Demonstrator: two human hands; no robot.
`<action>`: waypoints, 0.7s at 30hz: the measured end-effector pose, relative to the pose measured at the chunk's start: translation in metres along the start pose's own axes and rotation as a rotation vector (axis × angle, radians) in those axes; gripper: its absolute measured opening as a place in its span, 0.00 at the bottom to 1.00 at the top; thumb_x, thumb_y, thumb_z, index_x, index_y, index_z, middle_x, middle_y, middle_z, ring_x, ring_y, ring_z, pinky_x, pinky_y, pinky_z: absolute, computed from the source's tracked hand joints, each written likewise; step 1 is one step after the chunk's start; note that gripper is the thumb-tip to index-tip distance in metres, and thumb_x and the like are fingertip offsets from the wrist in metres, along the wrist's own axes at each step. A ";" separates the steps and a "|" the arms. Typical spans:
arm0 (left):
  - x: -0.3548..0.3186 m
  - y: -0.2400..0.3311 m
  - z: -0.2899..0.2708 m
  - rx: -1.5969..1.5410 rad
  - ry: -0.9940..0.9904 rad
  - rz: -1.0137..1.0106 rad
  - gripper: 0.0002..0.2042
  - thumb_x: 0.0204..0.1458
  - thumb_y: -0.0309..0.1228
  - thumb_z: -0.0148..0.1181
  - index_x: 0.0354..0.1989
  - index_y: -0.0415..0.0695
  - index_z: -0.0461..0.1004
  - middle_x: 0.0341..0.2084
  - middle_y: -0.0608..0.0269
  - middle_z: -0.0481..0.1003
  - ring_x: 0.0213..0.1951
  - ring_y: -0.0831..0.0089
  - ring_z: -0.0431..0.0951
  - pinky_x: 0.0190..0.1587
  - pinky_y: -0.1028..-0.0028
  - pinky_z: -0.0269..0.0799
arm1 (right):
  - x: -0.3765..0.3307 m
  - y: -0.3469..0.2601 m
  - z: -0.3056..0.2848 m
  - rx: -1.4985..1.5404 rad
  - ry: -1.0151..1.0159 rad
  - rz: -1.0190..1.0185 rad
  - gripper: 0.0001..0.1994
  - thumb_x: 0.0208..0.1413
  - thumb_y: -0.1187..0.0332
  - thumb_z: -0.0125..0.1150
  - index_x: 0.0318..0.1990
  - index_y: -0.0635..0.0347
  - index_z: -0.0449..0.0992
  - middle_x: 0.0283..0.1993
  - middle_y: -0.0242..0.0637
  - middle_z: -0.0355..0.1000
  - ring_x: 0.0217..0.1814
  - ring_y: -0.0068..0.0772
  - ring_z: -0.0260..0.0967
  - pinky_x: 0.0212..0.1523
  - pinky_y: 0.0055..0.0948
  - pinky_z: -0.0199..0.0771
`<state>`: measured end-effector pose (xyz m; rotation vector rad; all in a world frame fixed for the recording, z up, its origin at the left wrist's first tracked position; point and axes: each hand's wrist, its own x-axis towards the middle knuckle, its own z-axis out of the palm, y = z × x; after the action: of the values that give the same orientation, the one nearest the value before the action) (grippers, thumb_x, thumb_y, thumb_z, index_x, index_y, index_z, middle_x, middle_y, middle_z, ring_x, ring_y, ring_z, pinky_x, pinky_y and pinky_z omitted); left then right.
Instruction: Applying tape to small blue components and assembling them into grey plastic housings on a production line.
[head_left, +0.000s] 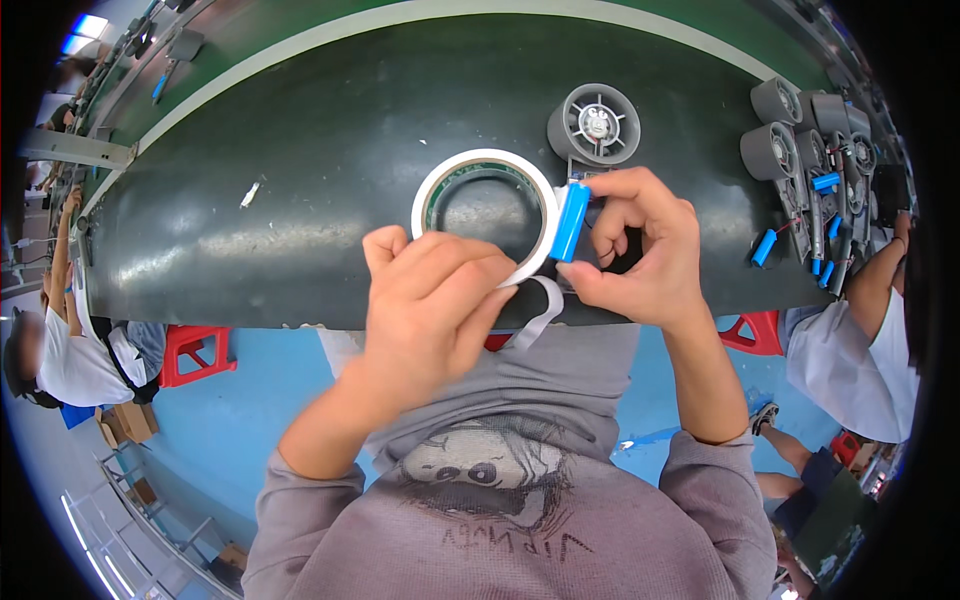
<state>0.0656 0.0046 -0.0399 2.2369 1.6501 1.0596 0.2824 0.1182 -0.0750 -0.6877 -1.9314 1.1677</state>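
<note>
A roll of white double-sided tape (428, 195) stands over the dark table in front of me. My left hand (425, 300) pinches the tape at the lower right of the roll, and a loose strip of tape (540, 322) curls down beside it. Between the thumb and forefinger of my right hand (650, 250) is a blue cylindrical battery (571, 222), held slightly tilted right by the roll's edge. Just beyond the battery lies a grey round fan (594, 125) with a spoked front; its lower part is partly hidden behind my right hand.
Several grey fans (772, 152) with blue batteries (764, 248) are heaped on the table's right side. A white scrap (250, 194) lies on the tabletop (320, 130) to the left. Other people sit at both sides, near red stools (196, 355).
</note>
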 end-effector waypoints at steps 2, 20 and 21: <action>-0.003 0.011 0.007 0.042 0.050 -0.021 0.10 0.47 0.27 0.71 0.38 0.44 0.80 0.34 0.71 0.81 0.31 0.75 0.77 0.41 0.66 0.55 | -0.001 -0.002 0.002 -0.017 0.083 0.028 0.29 0.36 0.75 0.78 0.51 0.66 0.74 0.19 0.22 0.64 0.21 0.10 0.59 0.24 0.15 0.55; -0.019 0.020 -0.004 0.162 0.062 -0.171 0.10 0.45 0.24 0.72 0.36 0.45 0.79 0.33 0.70 0.81 0.32 0.72 0.77 0.43 0.64 0.56 | -0.002 -0.007 -0.006 0.388 0.122 0.175 0.25 0.47 0.73 0.72 0.54 0.72 0.76 0.22 0.23 0.68 0.24 0.10 0.61 0.29 0.14 0.58; -0.015 0.013 -0.006 0.201 0.017 -0.207 0.10 0.45 0.25 0.72 0.36 0.45 0.79 0.33 0.70 0.81 0.33 0.71 0.77 0.44 0.64 0.56 | -0.002 -0.006 -0.008 0.388 0.120 0.175 0.25 0.47 0.73 0.72 0.54 0.72 0.76 0.22 0.23 0.68 0.24 0.10 0.61 0.29 0.14 0.58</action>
<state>0.0696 -0.0152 -0.0354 2.1140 2.0249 0.8999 0.2898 0.1177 -0.0681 -0.7049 -1.5085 1.5207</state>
